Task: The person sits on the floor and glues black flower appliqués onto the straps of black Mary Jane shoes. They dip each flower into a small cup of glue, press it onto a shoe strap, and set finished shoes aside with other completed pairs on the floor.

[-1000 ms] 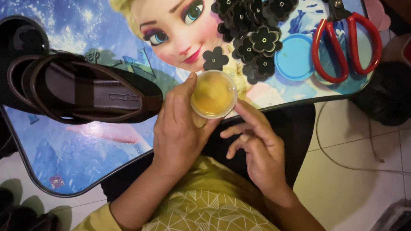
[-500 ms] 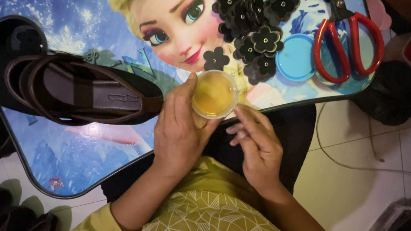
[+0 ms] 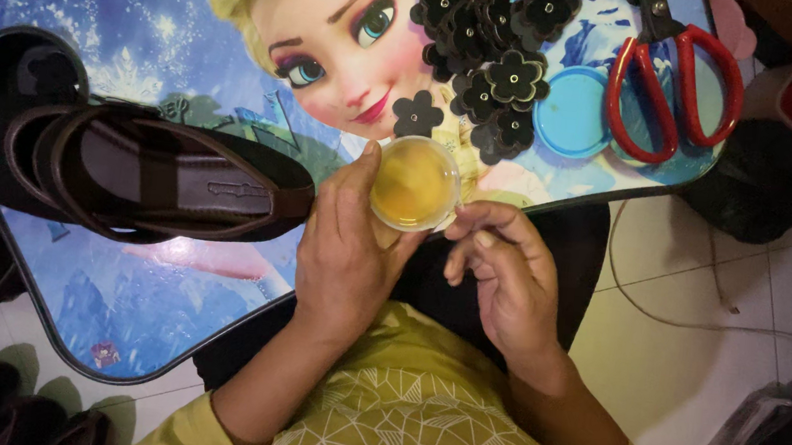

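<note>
My left hand [image 3: 344,256] grips a small round clear cup of yellow glue [image 3: 413,184] at the near edge of a small cartoon-printed table [image 3: 116,312]. My right hand [image 3: 505,272] hovers just right of the cup, fingers curled, fingertips close to its rim, with nothing visible in it. A dark brown sandal [image 3: 158,175] lies on the table to the left of my left hand. A pile of black flower-shaped pieces [image 3: 496,39] sits beyond the cup, one lone flower [image 3: 417,114] nearest it.
Red-handled scissors [image 3: 676,80] and a blue round lid [image 3: 573,114] lie at the table's right end. More dark sandals [image 3: 1,407] rest on the white tiled floor at lower left. Cables [image 3: 697,310] and dark bags lie on the floor to the right.
My right hand has shifted slightly nearer the cup's rim, fingers curling. The left hand keeps the cup in about the same place.
</note>
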The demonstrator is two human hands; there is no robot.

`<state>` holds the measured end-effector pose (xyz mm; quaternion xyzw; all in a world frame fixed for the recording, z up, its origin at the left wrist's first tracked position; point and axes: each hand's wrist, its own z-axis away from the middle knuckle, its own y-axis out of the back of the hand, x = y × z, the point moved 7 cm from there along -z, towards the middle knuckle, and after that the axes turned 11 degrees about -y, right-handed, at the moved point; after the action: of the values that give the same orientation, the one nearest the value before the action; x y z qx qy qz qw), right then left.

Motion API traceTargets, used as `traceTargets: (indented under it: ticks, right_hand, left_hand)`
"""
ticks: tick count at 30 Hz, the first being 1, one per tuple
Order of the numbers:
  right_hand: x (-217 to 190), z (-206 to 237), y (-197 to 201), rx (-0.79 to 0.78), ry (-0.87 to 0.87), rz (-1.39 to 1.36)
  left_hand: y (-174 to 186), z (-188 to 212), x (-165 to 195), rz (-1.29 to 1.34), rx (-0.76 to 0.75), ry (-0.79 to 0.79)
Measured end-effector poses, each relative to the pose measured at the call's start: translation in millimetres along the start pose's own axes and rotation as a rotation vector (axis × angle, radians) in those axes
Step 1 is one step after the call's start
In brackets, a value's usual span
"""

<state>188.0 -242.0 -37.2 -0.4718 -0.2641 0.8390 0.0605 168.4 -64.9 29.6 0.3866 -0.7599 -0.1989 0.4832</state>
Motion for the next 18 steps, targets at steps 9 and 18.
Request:
traceTargets:
  ticks: [9, 18]
  right_hand:
    - [-12.5, -7.3, -10.0, 0.032, -0.061, 0.291]
    - [-33.6, 26.9, -61.1, 0.316, 0.475, 1.231]
  left_hand:
    - [-0.4, 0.6, -0.2, 0.009, -0.008, -0.007]
    - [0.6, 0.5, -1.0, -0.002, -0.007, -0.031]
